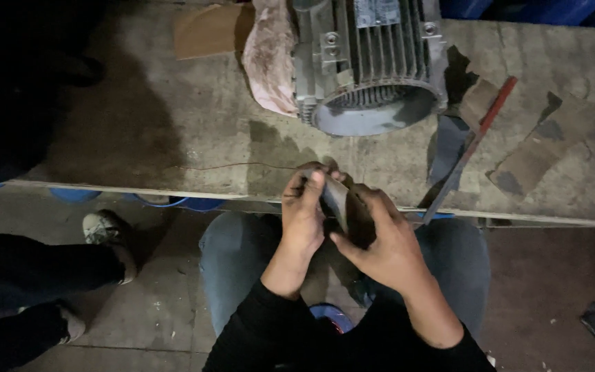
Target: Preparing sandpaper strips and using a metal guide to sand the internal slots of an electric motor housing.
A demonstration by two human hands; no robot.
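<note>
My left hand (302,215) and my right hand (380,241) are both closed around a small stiff grey-brown sheet of paper-like material (335,200), bent between the fingers, held just in front of the bench edge over my knees. The left thumb presses its upper edge; the right thumb pushes from below. A grey finned electric motor housing (370,58) lies on the bench (173,131) straight ahead, its open round end facing me.
A long narrow red-and-dark metal strip (473,145) lies diagonally right of the motor. Cut brownish sheet pieces (542,148) are scattered at the right. A pinkish cloth (270,55) and cardboard (204,31) sit left of the motor. Another person's leg and shoe (108,234) are at the left.
</note>
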